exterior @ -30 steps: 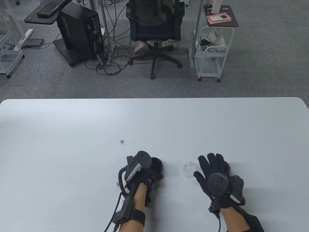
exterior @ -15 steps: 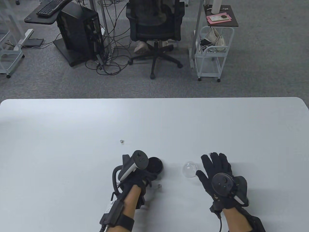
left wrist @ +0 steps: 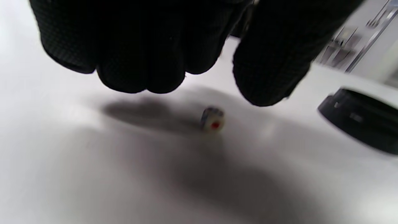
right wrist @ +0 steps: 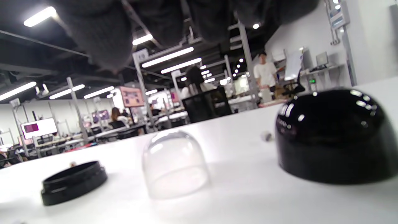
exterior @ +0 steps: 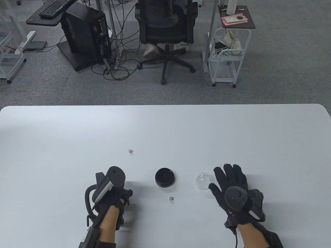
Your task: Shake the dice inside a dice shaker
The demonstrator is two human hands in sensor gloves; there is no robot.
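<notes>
The black shaker base stands open near the table's front middle; it also shows in the left wrist view and the right wrist view. The clear dome stands to its right, mouth down. A black dome cover sits mostly hidden under my right hand, which lies flat with fingers spread and holds nothing. One die lies in front of the base. My left hand is left of the base, fingers curled and empty above a red-dotted die on the table.
Another die lies farther back left of the base, and one die lies just beyond my right fingertips. The white table stretches wide behind. An office chair and a white cart stand beyond its far edge.
My left hand has moved left and toward the near edge, away from the black base, uncovering the base and the die in front of it. My right hand has barely moved.
</notes>
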